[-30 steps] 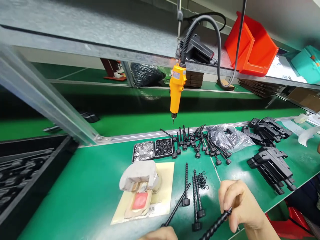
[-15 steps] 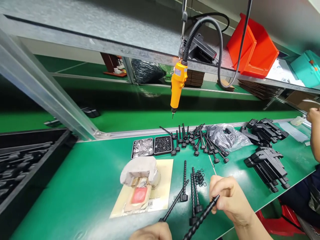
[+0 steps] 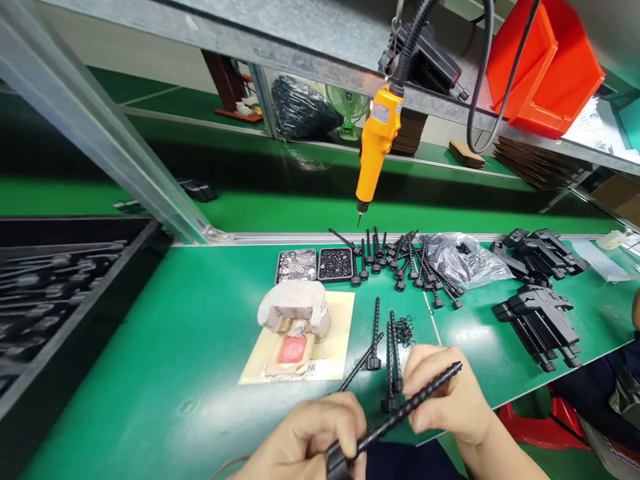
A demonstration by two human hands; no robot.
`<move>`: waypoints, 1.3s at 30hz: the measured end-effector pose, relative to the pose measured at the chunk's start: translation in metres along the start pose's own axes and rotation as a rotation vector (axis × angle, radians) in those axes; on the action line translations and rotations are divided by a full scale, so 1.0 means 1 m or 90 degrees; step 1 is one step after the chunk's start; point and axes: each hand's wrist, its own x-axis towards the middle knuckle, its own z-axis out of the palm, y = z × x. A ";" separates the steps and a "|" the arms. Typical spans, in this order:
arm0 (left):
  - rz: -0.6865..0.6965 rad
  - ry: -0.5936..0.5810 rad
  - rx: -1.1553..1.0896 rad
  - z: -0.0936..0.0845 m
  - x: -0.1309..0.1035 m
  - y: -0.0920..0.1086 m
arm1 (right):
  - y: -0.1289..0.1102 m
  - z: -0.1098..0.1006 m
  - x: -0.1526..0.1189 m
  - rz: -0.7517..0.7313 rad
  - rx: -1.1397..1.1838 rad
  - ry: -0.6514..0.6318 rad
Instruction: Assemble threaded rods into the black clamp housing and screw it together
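Note:
A long black ribbed bolt runs slantwise between both hands at the table's front edge. My left hand grips its thick head end. My right hand pinches the shaft near its tip. Just beyond my hands, several similar black bolts lie on the green mat beside a small heap of black rings.
Two small trays, one of silver washers and one of black washers, sit mid-table by a pile of bolts and a plastic bag. An orange electric screwdriver hangs overhead. Black brackets lie right; a cloth-covered block rests on paper.
My left hand has risen into view and closed on the bolt's head end. My right hand moved left along the shaft. The view tilted downward.

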 end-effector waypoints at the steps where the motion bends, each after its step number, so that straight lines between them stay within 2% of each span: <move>1: -0.010 0.011 -0.016 0.002 0.002 0.002 | 0.000 0.003 0.001 -0.013 -0.020 0.003; 5: -0.006 0.115 -0.057 0.007 0.011 0.004 | 0.002 0.019 0.002 -0.080 -0.143 0.007; 8: 0.022 0.269 0.014 0.006 0.015 0.003 | 0.005 0.025 0.001 -0.143 -0.254 0.032; 10: 0.019 0.349 0.081 0.007 0.017 0.005 | 0.008 0.025 0.000 -0.217 -0.352 0.036; 11: 0.014 0.362 0.098 0.007 0.017 0.006 | 0.010 0.024 0.000 -0.268 -0.406 0.037; 14: 0.010 0.339 0.090 0.011 0.020 0.007 | 0.017 0.023 -0.002 -0.394 -0.541 0.040; 17: 0.036 0.364 0.100 0.013 0.021 0.006 | 0.020 0.025 -0.004 -0.428 -0.563 0.018; 20: 0.092 0.395 0.188 0.012 0.021 0.006 | 0.017 0.025 -0.006 -0.392 -0.504 -0.026; 23: 0.184 0.381 0.355 0.011 0.019 0.008 | 0.014 0.023 -0.008 -0.288 -0.407 -0.007; 25: 0.242 0.348 0.478 0.011 0.017 0.011 | 0.014 0.022 -0.008 -0.175 -0.302 0.032; 28: 0.296 0.293 0.604 0.012 0.015 0.013 | 0.014 0.022 -0.003 0.071 -0.167 0.039; 30: 0.309 0.269 0.651 0.013 0.013 0.012 | 0.012 0.023 0.002 0.218 -0.132 0.034; 32: 0.306 0.241 0.679 0.014 0.012 0.011 | 0.010 0.023 0.006 0.300 -0.117 0.029; 35: 0.302 0.200 0.700 0.014 0.011 0.010 | 0.010 0.021 0.005 0.276 -0.121 0.005; 39: 0.331 0.149 0.711 0.012 0.012 0.010 | 0.015 0.013 -0.007 0.111 -0.203 -0.032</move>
